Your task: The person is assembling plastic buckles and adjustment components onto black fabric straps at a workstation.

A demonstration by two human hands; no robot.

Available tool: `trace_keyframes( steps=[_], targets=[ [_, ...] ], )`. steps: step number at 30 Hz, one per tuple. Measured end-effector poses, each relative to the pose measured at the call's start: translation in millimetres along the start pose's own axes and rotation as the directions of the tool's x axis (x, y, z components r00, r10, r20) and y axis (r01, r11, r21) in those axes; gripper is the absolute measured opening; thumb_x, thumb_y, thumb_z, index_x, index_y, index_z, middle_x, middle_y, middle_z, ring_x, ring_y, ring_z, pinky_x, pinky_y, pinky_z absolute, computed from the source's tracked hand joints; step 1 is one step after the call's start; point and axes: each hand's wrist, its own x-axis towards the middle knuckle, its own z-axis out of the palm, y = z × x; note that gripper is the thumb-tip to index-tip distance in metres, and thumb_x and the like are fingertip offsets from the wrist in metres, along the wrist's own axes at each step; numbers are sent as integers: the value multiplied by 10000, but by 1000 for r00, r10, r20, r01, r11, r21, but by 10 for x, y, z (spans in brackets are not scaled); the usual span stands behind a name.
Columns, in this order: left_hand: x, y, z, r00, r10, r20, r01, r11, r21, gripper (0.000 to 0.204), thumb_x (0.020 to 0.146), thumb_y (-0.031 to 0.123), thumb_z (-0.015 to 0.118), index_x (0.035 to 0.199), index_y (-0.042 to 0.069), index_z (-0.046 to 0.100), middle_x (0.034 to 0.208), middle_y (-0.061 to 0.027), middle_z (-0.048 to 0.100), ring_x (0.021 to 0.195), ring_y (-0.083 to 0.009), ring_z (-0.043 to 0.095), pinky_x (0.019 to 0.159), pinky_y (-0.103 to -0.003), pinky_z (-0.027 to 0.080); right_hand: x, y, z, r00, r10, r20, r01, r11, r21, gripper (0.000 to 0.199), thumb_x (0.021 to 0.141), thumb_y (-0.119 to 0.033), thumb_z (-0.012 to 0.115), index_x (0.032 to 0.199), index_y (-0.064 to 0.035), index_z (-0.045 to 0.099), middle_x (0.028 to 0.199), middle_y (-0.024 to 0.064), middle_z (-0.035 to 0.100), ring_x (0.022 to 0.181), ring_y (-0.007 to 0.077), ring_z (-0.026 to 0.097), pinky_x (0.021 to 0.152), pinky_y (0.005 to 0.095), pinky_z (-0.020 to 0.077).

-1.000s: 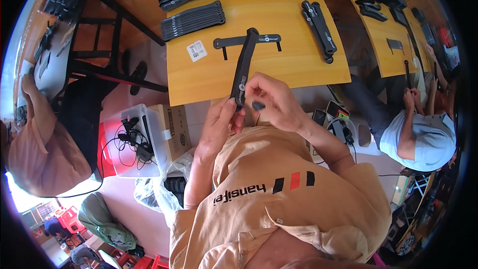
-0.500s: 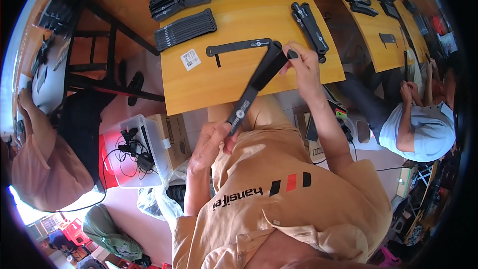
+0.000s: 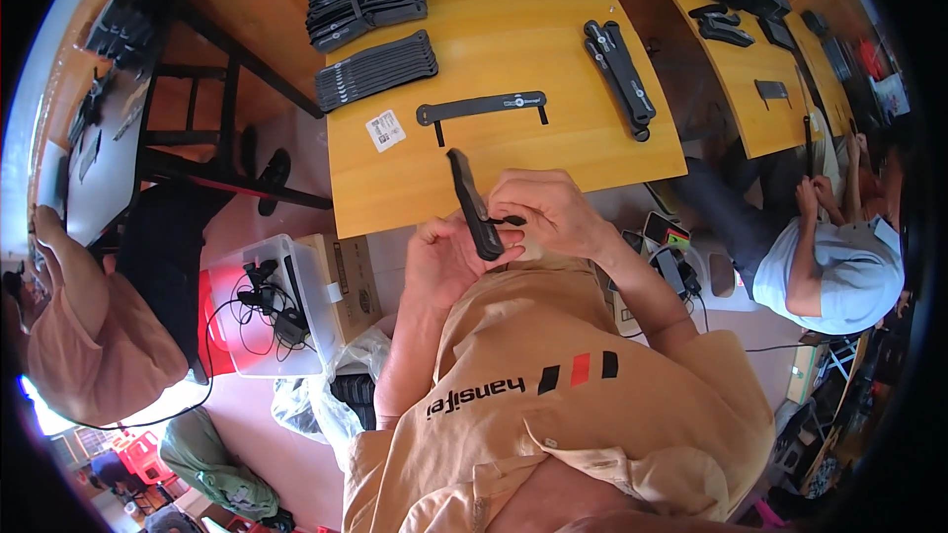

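Observation:
Near my body, just off the table's front edge, my left hand (image 3: 441,255) is closed on a folded black strap (image 3: 468,192), which stands up at a tilt from between thumb and fingers. My right hand (image 3: 555,209) meets it from the right, its fingertips pinching a small dark tab (image 3: 510,221) at the side of the strap. Another strap (image 3: 484,108), flat and black with white print and rounded ends, lies across the table beyond my hands. Two short black strips (image 3: 440,133) hang from its near side.
On the wooden table (image 3: 513,39) are a fanned row of straps (image 3: 377,70), a strapped black bundle (image 3: 363,2), crossed straps (image 3: 622,79) and a white label (image 3: 385,130). A clear bin (image 3: 267,306) with cables stands at lower left. People sit on both sides.
The strap stretched between my hands is now folded into a short length. My right hand has come left and down to my left hand, which moved slightly right.

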Motion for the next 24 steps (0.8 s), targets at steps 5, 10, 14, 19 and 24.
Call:
trace_keyframes(
  steps=[5,10,14,19,24],
  targets=[
    [-19,-8,-17,998,-11,-58,12,1000,19,484,937,370,417,1220,-23,433,908,-136,624,808,-250,645,687,-357,546,-25,45,38,997,-76,35,74,996,53,25,789,25,567,806,15,582,740,115,560,666,281,559,577,329,435],
    [-2,-25,24,969,89,-231,-60,990,128,391,943,328,457,1157,1,476,852,-82,622,651,-133,607,567,-269,510,3,56,13,997,-64,-40,64,998,-14,44,794,10,567,816,8,606,744,115,569,672,271,566,580,330,440],
    [-8,-23,19,968,151,-202,-103,968,230,358,930,307,497,1129,9,495,797,-72,614,569,-107,544,498,-238,443,62,-19,-52,996,29,-81,-32,999,-34,55,791,13,566,824,16,610,737,117,574,665,270,569,580,327,444],
    [-8,-14,6,976,182,-123,-145,955,260,338,914,278,532,1111,4,502,711,-47,569,554,-120,532,491,-237,431,83,-37,-39,981,94,-169,-94,996,7,33,776,60,538,791,50,566,706,119,553,629,213,546,583,273,421],
    [-6,67,32,977,205,-59,-177,934,310,305,905,242,551,1089,3,509,672,-25,525,566,-130,542,508,-262,457,154,-21,1,971,39,-237,-46,999,-23,25,774,52,545,790,51,564,693,117,543,622,215,544,577,270,418]
  ],
)
